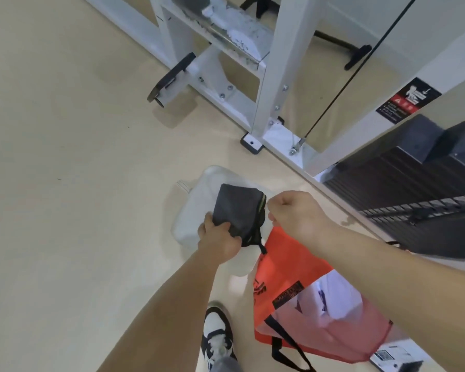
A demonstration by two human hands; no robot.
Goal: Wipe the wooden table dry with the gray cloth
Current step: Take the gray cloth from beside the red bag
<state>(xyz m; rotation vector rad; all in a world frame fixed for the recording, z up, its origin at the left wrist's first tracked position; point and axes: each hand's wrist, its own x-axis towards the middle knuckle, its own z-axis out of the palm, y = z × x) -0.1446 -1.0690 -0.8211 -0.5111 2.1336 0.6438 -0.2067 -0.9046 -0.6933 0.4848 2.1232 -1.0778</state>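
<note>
My left hand [218, 234] grips the lower left corner of a folded gray cloth [239, 210], which has a green-trimmed edge and a short black strap hanging from it. My right hand [293, 213] is curled into a fist just right of the cloth. An orange bag [287, 267] hangs from under that fist, and the fist appears to hold the bag's top. The fingertips are hidden. No wooden table is in view.
A clear plastic jug [193, 210] lies on the pale floor [65, 183] under the cloth. A white metal gym frame [269, 76] with a black cable stands behind, and dark weight plates [414, 183] are at the right. My black-and-white shoe [218, 336] is at the bottom.
</note>
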